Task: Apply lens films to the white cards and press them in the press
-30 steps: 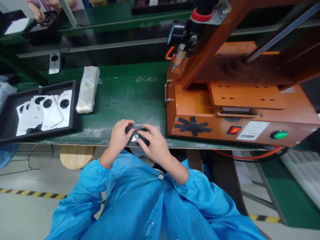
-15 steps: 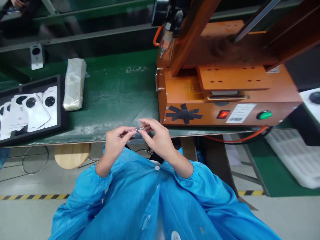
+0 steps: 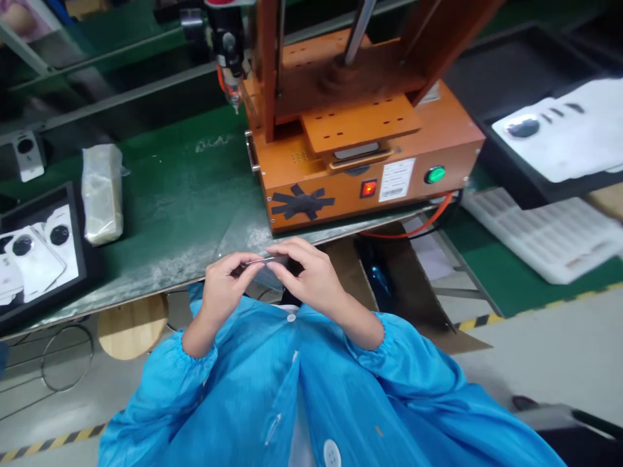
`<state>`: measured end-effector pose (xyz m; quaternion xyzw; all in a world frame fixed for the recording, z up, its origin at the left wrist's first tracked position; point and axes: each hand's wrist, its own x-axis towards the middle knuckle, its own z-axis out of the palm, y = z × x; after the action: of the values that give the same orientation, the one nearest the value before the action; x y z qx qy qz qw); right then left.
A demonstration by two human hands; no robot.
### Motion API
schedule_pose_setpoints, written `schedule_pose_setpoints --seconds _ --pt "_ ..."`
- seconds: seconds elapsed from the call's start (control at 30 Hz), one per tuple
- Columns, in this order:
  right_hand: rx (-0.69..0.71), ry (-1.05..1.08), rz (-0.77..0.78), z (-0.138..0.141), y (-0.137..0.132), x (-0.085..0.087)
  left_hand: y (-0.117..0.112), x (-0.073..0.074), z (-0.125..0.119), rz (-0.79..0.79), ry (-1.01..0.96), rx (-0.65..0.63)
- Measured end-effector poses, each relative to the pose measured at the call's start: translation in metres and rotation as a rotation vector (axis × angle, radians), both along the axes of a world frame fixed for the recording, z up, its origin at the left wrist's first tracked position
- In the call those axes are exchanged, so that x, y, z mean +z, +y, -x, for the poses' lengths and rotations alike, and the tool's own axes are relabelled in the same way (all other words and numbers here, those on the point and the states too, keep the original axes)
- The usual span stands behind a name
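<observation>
My left hand (image 3: 222,283) and my right hand (image 3: 312,275) meet just in front of the bench edge. Between their thumbs and fingers they pinch a thin, dark, flat piece (image 3: 267,260), seen almost edge-on. Fingers cover most of it, so its kind cannot be made out. Beyond my right hand stands an orange press machine (image 3: 350,188) with a lit red switch (image 3: 368,188) and a green button (image 3: 435,174).
On the green bench (image 3: 180,201) are a plastic-wrapped block (image 3: 102,194) and a black tray (image 3: 80,227) of white phone back covers (image 3: 41,259). At right are another black tray (image 3: 540,192) with white covers (image 3: 559,143) and a white slotted tray (image 3: 540,233). A wooden stool (image 3: 132,327) stands below.
My view has swung to the right, bringing the right-hand tray of covers further into sight. Both hands still pinch the thin piece, which now shows a little more of its dark surface.
</observation>
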<state>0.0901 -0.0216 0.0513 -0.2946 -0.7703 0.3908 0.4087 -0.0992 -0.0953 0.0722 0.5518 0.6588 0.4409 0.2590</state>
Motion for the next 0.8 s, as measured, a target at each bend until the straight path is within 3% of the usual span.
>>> schedule_pose_setpoints --seconds 0.13,0.23,0.47,0.8 --pt "-0.037 0.016 -0.065 -0.02 -0.004 0.003 0.004 0.007 -0.014 -0.033 -0.008 -0.042" --pt "-0.078 0.059 -0.049 -0.034 -0.008 0.002 0.009 0.009 -0.026 0.027 -0.104 -0.081" --pt "-0.134 0.066 0.099 -0.06 -0.016 -0.01 0.019 -0.001 -0.052 0.198 -0.332 -0.034" --pt "-0.149 0.105 0.12 -0.076 -0.011 -0.017 0.025 0.004 -0.072 0.204 -0.177 -0.118"
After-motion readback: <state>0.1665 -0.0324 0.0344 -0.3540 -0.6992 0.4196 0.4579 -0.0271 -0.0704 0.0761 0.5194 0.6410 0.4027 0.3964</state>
